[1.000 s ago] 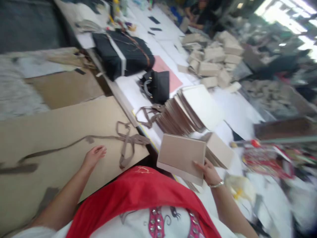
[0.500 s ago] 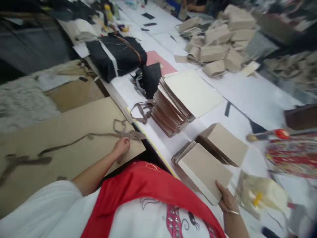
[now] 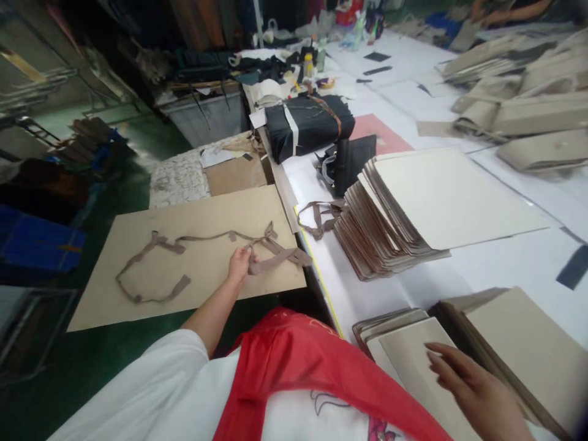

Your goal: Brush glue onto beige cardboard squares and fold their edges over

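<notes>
At three o'clock our right hand (image 3: 478, 386) hung over a panel (image 3: 413, 346), grip apart; at eleven our left hand (image 3: 239, 266) pinched a brown strip (image 3: 277, 261) near the right edge of a board (image 3: 206, 269); at one, open bench (image 3: 418, 286) fronted a tall stack (image 3: 459, 196).

A person wears a white T-shirt (image 3: 151, 373) under a bright red apron (image 3: 316, 361). Behind the bare left hand (image 3: 239, 264), a loose, wide short sleeve (image 3: 184, 355) ends in a plain hem. Between the left hand and the bare right hand (image 3: 478, 383), the apron's smooth fabric shows thin, pale gold markings (image 3: 321, 326), too blurred to read. Closer to the body than both hands, the apron's scooped neckline frames a shirt print: a thin, dark curling line (image 3: 328, 401) and a pink patch (image 3: 380, 429) with shiny dots.
</notes>
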